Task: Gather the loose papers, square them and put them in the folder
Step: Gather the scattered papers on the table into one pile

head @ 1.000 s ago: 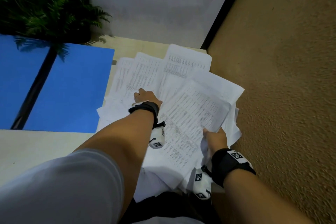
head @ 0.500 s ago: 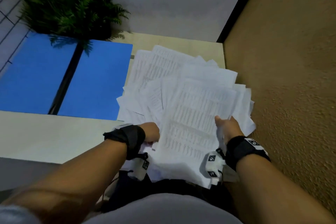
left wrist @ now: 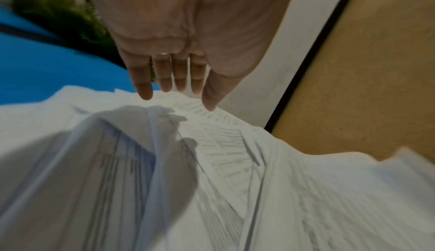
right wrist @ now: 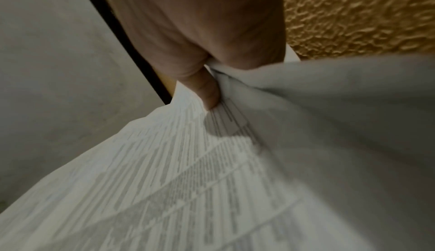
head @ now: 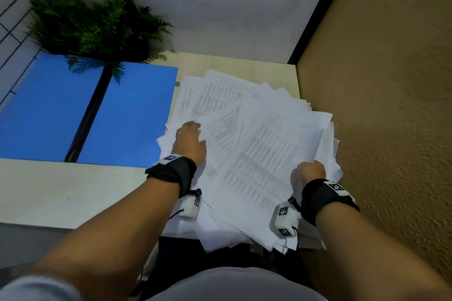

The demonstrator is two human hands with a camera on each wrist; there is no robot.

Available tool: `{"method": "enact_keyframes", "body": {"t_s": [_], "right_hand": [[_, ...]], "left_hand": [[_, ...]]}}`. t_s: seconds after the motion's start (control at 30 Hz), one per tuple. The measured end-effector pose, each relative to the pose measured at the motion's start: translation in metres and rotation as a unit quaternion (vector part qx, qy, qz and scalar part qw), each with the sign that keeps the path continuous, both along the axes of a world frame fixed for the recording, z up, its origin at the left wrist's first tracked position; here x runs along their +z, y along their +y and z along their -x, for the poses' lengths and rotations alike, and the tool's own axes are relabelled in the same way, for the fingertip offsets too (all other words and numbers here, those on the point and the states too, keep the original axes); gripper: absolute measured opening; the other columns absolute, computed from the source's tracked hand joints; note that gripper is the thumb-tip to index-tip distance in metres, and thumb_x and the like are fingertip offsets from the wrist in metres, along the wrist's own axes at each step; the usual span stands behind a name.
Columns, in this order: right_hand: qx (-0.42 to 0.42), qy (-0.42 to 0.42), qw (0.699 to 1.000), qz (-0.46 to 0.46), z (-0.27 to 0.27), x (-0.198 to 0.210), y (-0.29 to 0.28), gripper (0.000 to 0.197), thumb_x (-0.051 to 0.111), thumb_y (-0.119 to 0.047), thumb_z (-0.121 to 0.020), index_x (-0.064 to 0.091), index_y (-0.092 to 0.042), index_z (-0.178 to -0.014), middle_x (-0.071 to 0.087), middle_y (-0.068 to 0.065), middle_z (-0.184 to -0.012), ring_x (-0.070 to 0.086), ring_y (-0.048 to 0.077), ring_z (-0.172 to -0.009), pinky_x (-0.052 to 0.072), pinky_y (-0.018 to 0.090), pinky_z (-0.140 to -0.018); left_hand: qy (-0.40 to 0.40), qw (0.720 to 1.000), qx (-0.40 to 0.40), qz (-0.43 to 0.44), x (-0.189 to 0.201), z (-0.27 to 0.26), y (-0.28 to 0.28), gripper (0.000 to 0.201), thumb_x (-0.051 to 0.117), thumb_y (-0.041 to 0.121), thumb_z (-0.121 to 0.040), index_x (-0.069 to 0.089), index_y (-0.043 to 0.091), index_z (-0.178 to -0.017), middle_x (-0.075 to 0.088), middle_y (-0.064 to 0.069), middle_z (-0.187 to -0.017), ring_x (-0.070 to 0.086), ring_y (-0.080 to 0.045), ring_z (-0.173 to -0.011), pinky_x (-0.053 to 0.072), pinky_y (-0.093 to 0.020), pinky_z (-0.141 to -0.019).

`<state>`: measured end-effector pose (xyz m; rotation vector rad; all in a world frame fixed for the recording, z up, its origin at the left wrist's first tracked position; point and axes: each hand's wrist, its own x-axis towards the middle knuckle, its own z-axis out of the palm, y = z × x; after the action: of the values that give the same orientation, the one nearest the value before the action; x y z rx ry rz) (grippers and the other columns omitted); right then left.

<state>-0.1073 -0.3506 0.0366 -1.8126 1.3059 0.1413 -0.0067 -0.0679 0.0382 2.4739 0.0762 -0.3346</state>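
The gathering step is in hand. The right hand (head: 311, 171) pinches the near right corner of the papers (head: 256, 154), thumb on top and fingers hidden beneath, as the right wrist view shows. The left hand (head: 189, 142) lies with straight fingers on the heap's left side, holding nothing. The sheets are fanned and askew on the worktop (head: 61, 190), some overhanging its near edge. The blue folder (head: 122, 115) lies open just left of the left hand. Next, I judge, both hands should draw the sheets into one stack before squaring.

Papers (head: 256, 154) white w/ grey print; folder (head: 137, 115) blue, black spine.
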Motion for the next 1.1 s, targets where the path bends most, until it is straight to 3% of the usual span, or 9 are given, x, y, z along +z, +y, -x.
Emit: {"method": "enact_keyframes", "body": {"t_s": [0.13,0.2,0.37,0.57,0.67,0.8,0.87,0.97,1.1], "right_hand": [[-0.061,-0.051,0.995,-0.063,0.005,-0.012,0.007,0.045,0.05,-0.011,-0.098,0.042,0.001,-0.141,0.049,0.018,-0.142,0.047,0.037,-0.128,0.037,0.038,-0.11],[-0.087,-0.08,0.989,-0.091,0.007,-0.019,0.009,0.053,0.055,-0.02,-0.097,0.038,-0.003,-0.144,0.049,0.016,-0.143,0.048,0.035,-0.127,0.036,0.042,-0.113],[-0.16,-0.172,0.943,-0.234,0.009,-0.016,0.004,0.042,0.051,-0.019,-0.101,0.047,-0.001,-0.139,0.06,0.02,-0.128,0.06,0.035,-0.106,0.054,0.041,-0.083],[-0.15,-0.19,0.917,-0.318,0.003,-0.017,0.016,0.042,0.051,-0.024,-0.1,0.051,-0.006,-0.137,0.064,0.013,-0.126,0.064,0.031,-0.107,0.054,0.042,-0.089],[-0.097,-0.173,0.947,-0.251,-0.007,-0.015,0.023,0.034,0.051,-0.012,-0.1,0.049,-0.006,-0.134,0.064,0.008,-0.108,0.062,0.025,-0.089,0.055,0.028,-0.074],[-0.078,-0.171,0.976,-0.112,-0.007,-0.018,0.015,0.044,0.046,-0.001,-0.096,0.046,-0.013,-0.138,0.055,0.01,-0.133,0.053,0.029,-0.115,0.042,0.032,-0.101],[-0.09,-0.162,0.98,-0.071,-0.003,-0.011,0.007,0.035,0.043,0.0,-0.099,0.052,-0.003,-0.132,0.058,0.012,-0.122,0.054,0.027,-0.11,0.042,0.017,-0.083],[-0.082,-0.147,0.982,-0.089,0.004,-0.007,0.001,0.031,0.045,0.0,-0.099,0.054,0.004,-0.128,0.06,0.02,-0.119,0.056,0.034,-0.106,0.04,0.014,-0.077],[-0.031,-0.124,0.984,-0.126,0.007,-0.01,0.013,0.038,0.054,-0.002,-0.096,0.051,0.001,-0.133,0.06,0.013,-0.112,0.057,0.034,-0.11,0.04,0.028,-0.088]], "left_hand": [[0.113,0.993,-0.016,-0.011,-0.007,-0.04,-0.006,0.071,0.057,0.03,-0.098,0.019,0.017,-0.158,0.031,-0.011,-0.159,0.033,-0.032,-0.144,0.03,-0.044,-0.117],[0.121,0.992,-0.02,-0.016,-0.009,-0.046,-0.007,0.064,0.057,0.026,-0.099,0.027,0.016,-0.155,0.031,-0.012,-0.158,0.038,-0.032,-0.141,0.034,-0.039,-0.114],[0.0,0.999,0.035,0.008,-0.013,-0.044,-0.001,0.024,0.049,0.004,-0.096,0.057,0.019,-0.113,0.055,-0.003,-0.12,0.062,-0.023,-0.105,0.039,-0.017,-0.065],[0.074,0.997,0.014,-0.009,-0.012,-0.027,0.016,0.016,0.067,0.006,-0.087,0.07,0.014,-0.101,0.067,-0.004,-0.104,0.065,-0.03,-0.104,0.051,-0.031,-0.09],[0.106,0.993,-0.052,-0.014,-0.005,-0.02,0.016,0.02,0.071,0.006,-0.086,0.071,0.01,-0.105,0.064,-0.007,-0.101,0.062,-0.029,-0.108,0.043,-0.024,-0.084],[0.184,0.978,-0.083,-0.062,0.014,-0.015,0.023,0.027,0.067,0.008,-0.089,0.066,0.006,-0.116,0.063,-0.008,-0.118,0.059,-0.026,-0.106,0.041,-0.025,-0.083],[0.254,0.951,-0.139,-0.108,0.018,-0.009,0.029,0.003,0.065,0.007,-0.089,0.067,0.008,-0.091,0.061,-0.008,-0.096,0.06,-0.026,-0.088,0.043,-0.028,-0.08],[0.359,0.914,-0.161,-0.093,0.016,0.003,0.033,0.036,0.073,0.002,-0.083,0.046,0.011,-0.06,0.051,-0.009,-0.068,0.048,-0.022,-0.059,0.043,-0.03,-0.069],[0.268,0.955,-0.115,-0.05,0.005,0.012,0.021,0.019,0.065,0.029,-0.094,0.056,0.014,-0.102,0.059,-0.006,-0.102,0.057,-0.025,-0.093,0.038,-0.027,-0.08]]}}
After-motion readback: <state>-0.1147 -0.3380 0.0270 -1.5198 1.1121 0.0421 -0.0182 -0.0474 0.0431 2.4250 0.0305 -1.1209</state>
